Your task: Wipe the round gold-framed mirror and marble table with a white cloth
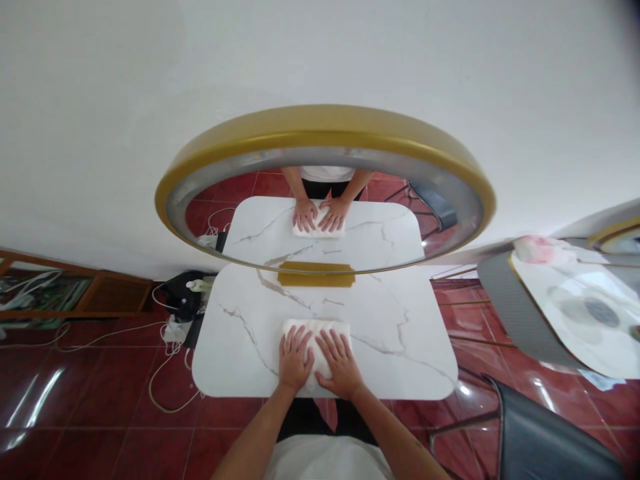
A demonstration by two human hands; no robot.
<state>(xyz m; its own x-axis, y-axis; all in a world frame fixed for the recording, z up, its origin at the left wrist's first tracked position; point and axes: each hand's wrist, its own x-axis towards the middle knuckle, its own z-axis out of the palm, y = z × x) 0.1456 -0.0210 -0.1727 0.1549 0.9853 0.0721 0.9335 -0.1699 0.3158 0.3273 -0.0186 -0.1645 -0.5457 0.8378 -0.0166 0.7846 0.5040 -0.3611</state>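
A soft white folded cloth lies flat on the white marble-patterned table, close to its near edge. My left hand rests palm down on the left half of the cloth, its fingers stretched forward. On the right half my right hand lies flat too, with fingers spread and thumb pointing inward. Both hands touch the cloth from above and hide much of it. The two thumbs are slightly apart, with cloth showing between them.
A round gold-framed mirror stands at the table's back on a gold base, reflecting the hands. A black chair is at lower right, another white table beyond it. Cables and a black bag lie left.
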